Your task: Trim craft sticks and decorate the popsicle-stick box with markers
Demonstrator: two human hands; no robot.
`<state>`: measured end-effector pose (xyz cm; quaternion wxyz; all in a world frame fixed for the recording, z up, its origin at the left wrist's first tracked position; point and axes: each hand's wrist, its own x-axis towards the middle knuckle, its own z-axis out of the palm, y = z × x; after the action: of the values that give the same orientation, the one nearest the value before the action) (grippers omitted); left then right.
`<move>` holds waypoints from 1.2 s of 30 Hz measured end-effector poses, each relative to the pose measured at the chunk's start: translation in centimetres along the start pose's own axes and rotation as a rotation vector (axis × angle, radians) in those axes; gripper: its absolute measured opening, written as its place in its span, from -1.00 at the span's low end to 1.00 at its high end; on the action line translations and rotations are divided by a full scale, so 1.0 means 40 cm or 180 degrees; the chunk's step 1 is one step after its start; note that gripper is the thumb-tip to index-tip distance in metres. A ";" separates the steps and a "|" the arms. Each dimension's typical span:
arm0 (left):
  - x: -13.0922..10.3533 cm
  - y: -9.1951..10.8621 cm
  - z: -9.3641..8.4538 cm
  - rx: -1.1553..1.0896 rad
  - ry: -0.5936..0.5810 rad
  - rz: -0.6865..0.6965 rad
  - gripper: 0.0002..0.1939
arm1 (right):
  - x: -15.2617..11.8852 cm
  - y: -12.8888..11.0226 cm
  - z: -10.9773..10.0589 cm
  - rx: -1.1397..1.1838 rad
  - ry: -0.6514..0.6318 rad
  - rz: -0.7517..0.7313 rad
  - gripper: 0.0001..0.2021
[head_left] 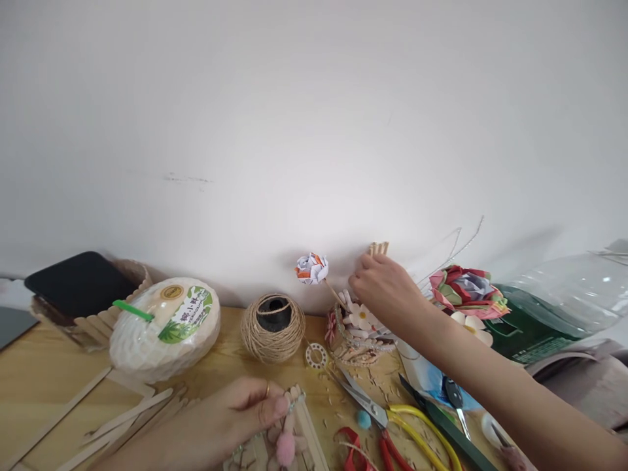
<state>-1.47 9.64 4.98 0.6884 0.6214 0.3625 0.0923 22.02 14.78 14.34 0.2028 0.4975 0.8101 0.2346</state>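
Note:
My left hand [240, 409] is closed at the bottom centre, thumb and fingers pinching the top of a craft-stick piece [311, 428] trimmed with beads and a pink pompom [285, 449]. Near the wall, my right hand [380, 281] grips a small bundle of wooden sticks [379, 248], whose tips show above the fingers. Beneath that hand sits a decorated basket [350, 347] with a white flower [360, 316]. A paper flower [312, 268] on a stick leans out of it to the left.
A twine ball [273, 327], a wrapped coconut [167, 327] and a holder with a phone [83, 281] stand left. Loose sticks [63, 418] lie lower left. Scissors [370, 409], yellow-handled pliers [426, 432], a green knife [451, 428], a key [452, 392] and bottles [569, 294] are right.

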 end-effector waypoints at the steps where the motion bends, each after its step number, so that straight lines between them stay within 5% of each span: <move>1: 0.000 -0.001 0.000 0.0001 0.0005 -0.0006 -0.50 | 0.010 -0.003 0.003 0.0040 -0.0022 -0.0068 -0.76; 12: -0.006 0.003 0.004 -0.0062 -0.0095 0.0102 -0.49 | 0.075 0.019 0.021 0.0652 -0.0700 -0.0133 -0.84; 25: -0.006 0.002 0.009 -0.0214 -0.0123 0.0154 -0.50 | 0.019 0.093 -0.034 0.1310 -0.0124 0.0419 -0.70; 36: -0.004 0.002 0.008 0.0200 0.0016 0.0012 -0.46 | -0.032 0.034 -0.068 0.1181 0.0220 0.0759 -0.72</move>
<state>-1.37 9.33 5.11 0.6675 0.6432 0.3658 0.0839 22.01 13.66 17.43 0.0508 0.6102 0.7813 0.1208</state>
